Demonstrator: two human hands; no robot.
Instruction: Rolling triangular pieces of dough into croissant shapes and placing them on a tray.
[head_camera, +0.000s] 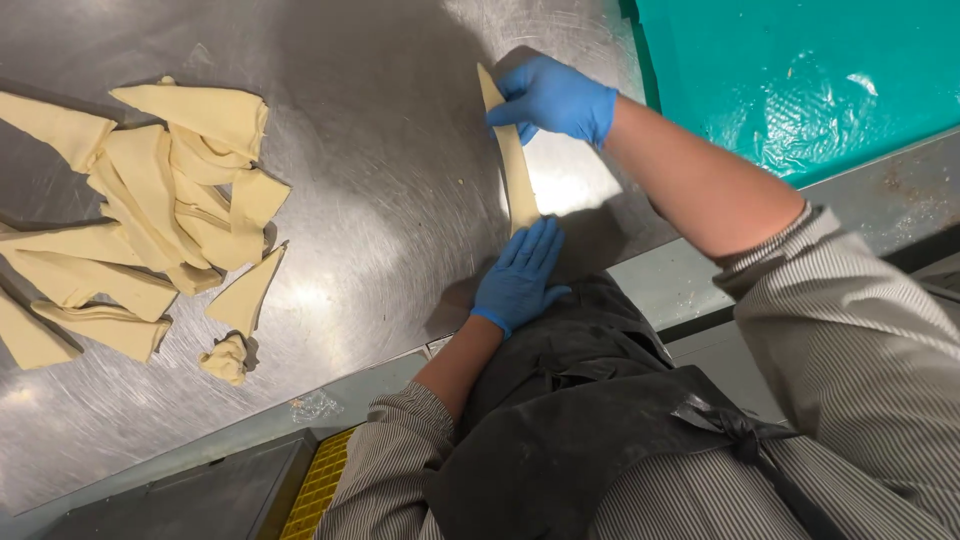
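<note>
While the left hand (520, 275) lies flat and open on the near end of a long dough strip (512, 160), the right hand (555, 98) pinches its far end. Cut dough triangles (160, 210) lie piled well apart on the steel table (380, 180).

The left hand (520, 280) covers the dough strip's (512, 160) near end; the right hand (555, 98) hides part of its far end. The dough pile (150, 220) runs off the left edge.
</note>
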